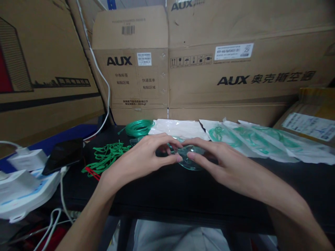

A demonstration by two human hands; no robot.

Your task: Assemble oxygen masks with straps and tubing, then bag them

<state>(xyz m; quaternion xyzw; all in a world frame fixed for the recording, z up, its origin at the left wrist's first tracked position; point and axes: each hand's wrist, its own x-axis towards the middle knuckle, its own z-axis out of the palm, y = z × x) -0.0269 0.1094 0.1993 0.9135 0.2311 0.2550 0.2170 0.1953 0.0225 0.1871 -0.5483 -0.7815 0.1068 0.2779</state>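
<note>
Between my two hands is a clear, green-tinted plastic oxygen mask, held just above the black table. My left hand pinches its left side with thumb and fingertips. On the other side my right hand grips it, the thumb resting on the front of the plastic. My fingers cover much of the mask's upper edge. Left of my left hand lies a tangle of thin green elastic cords, with a red strip at its near end. A coil of green tubing sits behind.
A white packet lies behind my hands, and several clear-fronted packets with green tubing overlap to the right. At the left are a black phone, a white power strip and cables. Cardboard boxes wall off the back.
</note>
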